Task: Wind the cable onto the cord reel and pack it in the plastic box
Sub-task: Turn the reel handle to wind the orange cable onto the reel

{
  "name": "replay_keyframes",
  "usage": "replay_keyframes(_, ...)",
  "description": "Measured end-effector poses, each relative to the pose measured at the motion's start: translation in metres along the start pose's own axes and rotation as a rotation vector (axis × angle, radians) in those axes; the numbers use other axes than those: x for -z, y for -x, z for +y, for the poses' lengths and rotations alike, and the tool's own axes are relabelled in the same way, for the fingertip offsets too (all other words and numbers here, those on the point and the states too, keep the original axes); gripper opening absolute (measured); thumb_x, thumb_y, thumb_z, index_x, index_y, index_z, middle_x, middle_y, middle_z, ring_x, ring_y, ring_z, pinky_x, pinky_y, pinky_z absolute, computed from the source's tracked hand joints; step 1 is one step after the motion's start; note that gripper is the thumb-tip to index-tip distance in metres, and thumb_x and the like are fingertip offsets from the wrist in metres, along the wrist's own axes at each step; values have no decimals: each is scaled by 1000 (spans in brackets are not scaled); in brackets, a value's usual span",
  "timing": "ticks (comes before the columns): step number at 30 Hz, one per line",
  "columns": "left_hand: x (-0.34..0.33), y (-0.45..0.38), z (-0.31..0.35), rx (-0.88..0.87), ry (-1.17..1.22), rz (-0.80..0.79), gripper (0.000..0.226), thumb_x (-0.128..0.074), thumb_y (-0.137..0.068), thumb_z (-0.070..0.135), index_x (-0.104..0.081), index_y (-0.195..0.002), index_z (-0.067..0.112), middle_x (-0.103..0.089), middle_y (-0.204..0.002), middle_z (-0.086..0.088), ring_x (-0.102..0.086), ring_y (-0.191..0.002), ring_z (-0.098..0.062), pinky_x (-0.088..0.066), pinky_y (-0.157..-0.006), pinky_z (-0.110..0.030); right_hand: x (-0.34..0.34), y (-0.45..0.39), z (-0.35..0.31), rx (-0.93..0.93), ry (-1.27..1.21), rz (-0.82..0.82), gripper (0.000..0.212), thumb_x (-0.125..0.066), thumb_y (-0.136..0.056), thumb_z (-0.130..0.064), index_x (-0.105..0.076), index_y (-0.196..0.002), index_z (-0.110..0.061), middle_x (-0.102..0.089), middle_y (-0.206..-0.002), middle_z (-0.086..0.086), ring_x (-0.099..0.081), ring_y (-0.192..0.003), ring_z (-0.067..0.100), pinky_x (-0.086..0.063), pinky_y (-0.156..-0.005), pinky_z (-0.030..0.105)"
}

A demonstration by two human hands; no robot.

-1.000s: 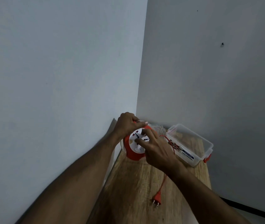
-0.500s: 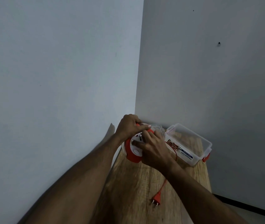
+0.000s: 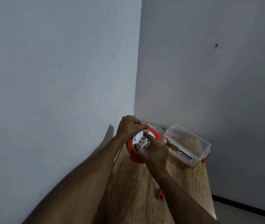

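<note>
The cord reel (image 3: 135, 148), an orange drum with a white socket face, was held upright just above the far left end of a wooden table (image 3: 138, 188), close to the corner where two pale walls met. It was gripped from both sides. The left hand (image 3: 128, 126) was closed over the top rim of the reel, the thumb laid along the upper edge. The right hand (image 3: 154, 151) was pressed against the white face, its fingers (image 3: 147, 136) spread across the socket plate and curled onto it (whether the thumb reached behind the drum could not be told, since that side was hidden).

A short stretch of orange cable (image 3: 165, 140) was seen leaving the right side of the reel, just beside the near corner of the plastic box (image 3: 198, 141). The rest of the cable's run was hidden under the right forearm. The orange plug (image 3: 160, 195) was lying flat on the tabletop, well apart from the reel and nearer the camera, partly tucked beside the right forearm.

The plastic box, clear and lidless, was standing on the table to the right of the reel, near the back wall, with an orange latch (image 3: 205, 158) on its near right end and a printed label along its near side. Behind the reel, a clear lid-like piece (image 3: 158, 129) was only partly visible.
</note>
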State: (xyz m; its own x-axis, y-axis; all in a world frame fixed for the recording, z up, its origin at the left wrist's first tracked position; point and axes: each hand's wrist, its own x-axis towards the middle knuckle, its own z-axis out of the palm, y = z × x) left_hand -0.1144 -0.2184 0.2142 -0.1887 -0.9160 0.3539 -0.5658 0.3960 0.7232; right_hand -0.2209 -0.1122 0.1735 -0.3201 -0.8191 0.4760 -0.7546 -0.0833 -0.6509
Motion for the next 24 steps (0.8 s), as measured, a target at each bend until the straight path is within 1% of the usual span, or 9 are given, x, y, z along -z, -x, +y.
replay_keyframes(2,-2,-2,3,-8,-15,-4,44,-79,-77,55,-80,-79,11,-54,-58,13,-56,-58,-9,-36,-54,-19,-4,5,-9,-183,-143,50,63,-85,-70,-49,-68,-127,-26,-73,-119,-1,-71,-101,14,-58,-93,34)
replay_keyframes(5,-3,-2,1,3,-12,5,47,-79,-76,57,-79,-78,10,-58,-60,9,-57,-57,-9,-38,-55,-20,-3,7,-14,-225,-209,44,63,-86,-72,-45,-67,-129,-26,-71,-124,-2,-70,-105,14,-57,-95,35)
replay_keyframes(6,-2,-2,-1,17,-3,7,47,-77,-78,57,-80,-82,11,-62,-62,8,-58,-58,-9,-40,-55,-19,1,6,-14,-173,-174,14,62,-84,-76,-44,-65,-131,-25,-70,-126,-2,-69,-109,15,-55,-98,34)
replay_keyframes(8,2,-3,-3,54,29,-5,44,-75,-81,56,-80,-87,13,-68,-69,7,-60,-58,-6,-40,-55,-13,15,2,-13,71,40,-16,57,-81,-81,-40,-65,-131,-20,-70,-126,1,-69,-108,20,-54,-94,36)
replay_keyframes(10,8,-6,-1,54,39,-15,41,-73,-83,55,-80,-87,14,-65,-67,13,-61,-58,-5,-39,-55,-10,29,-5,-6,388,226,11,51,-84,-78,-32,-68,-124,-17,-72,-118,8,-71,-100,28,-59,-83,42)
replay_keyframes(12,12,-9,4,20,19,-22,41,-74,-82,54,-80,-87,13,-59,-63,16,-60,-58,-7,-38,-55,-11,36,-14,3,593,280,-53,54,-86,-74,-26,-66,-124,-19,-68,-118,10,-66,-105,31,-58,-83,45)
replay_keyframes(15,12,-9,4,9,11,-32,44,-75,-81,54,-81,-89,12,-62,-65,10,-61,-60,-9,-39,-56,-14,41,-27,10,663,389,-309,72,-86,-71,-24,-53,-135,-28,-52,-136,10,-52,-125,32,-49,-96,52)
replay_keyframes(17,11,-7,3,2,15,-40,44,-76,-80,54,-81,-88,12,-63,-65,9,-62,-61,-9,-40,-57,-14,43,-31,10,682,509,-410,80,-84,-71,-26,-45,-141,-32,-43,-143,9,-44,-132,31,-45,-100,51)
replay_keyframes(24,10,-3,5,-21,22,-65,42,-79,-78,54,-82,-91,13,-60,-63,16,-62,-62,-8,-40,-58,-15,41,-31,13,825,613,-470,75,-83,-74,-30,-48,-140,-35,-35,-151,13,-37,-138,36,-38,-103,55)
